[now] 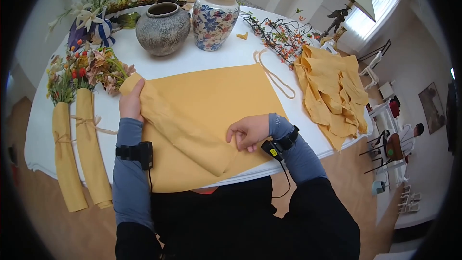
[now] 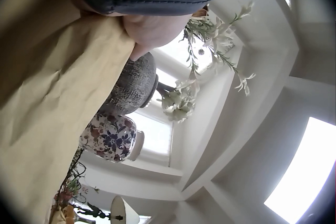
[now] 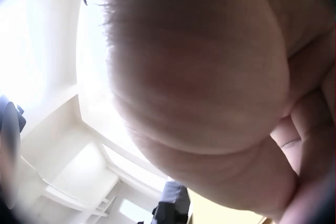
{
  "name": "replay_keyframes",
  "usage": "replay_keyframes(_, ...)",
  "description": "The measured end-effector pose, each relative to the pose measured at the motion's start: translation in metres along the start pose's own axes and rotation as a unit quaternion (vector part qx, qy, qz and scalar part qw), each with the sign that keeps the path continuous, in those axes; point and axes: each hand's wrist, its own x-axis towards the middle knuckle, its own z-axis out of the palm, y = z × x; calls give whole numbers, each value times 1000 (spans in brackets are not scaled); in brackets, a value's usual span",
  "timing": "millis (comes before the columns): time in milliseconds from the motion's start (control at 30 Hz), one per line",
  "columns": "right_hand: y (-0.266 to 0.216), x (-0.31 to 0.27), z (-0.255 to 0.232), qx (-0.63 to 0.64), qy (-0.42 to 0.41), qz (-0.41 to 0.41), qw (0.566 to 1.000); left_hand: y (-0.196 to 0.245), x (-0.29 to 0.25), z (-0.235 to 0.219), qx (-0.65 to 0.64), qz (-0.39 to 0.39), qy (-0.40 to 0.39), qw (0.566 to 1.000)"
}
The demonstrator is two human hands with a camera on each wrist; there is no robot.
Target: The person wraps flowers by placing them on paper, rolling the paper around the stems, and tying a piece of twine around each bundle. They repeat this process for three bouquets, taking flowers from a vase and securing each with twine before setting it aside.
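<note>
A large sheet of yellow wrapping paper [image 1: 211,96] lies before me, its left side folded over into a long slanting flap [image 1: 187,137]. My left hand [image 1: 131,102] grips the flap's upper left end, thumb on top; in the left wrist view the creased paper [image 2: 47,92] hangs from that hand [image 2: 155,32]. At the flap's lower right corner, the thumb and curled fingers of my right hand [image 1: 251,131] pinch the paper. The right wrist view is mostly filled by this hand [image 3: 194,77]. Pinkish artificial flowers [image 1: 111,70] lie just beyond the left hand.
Two paper-wrapped bouquets [image 1: 91,139] lie at the left, tied with ribbon. Behind stand a grey vase [image 1: 162,31] and a floral vase [image 1: 215,21]. Crumpled yellow paper [image 1: 332,91], a loose ribbon [image 1: 274,74] and berry branches [image 1: 284,38] are at the right.
</note>
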Motion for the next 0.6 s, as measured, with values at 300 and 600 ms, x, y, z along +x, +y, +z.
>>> replay_keyframes(300, 88, -20, -113, -115, 637, 111, 754, 0, -3, 6, 0, 16, -22, 1000)
replay_keyframes(600, 129, -14, -148, -160, 676, 192, 694, -9, 4, 0, 1, 9, -27, 1000)
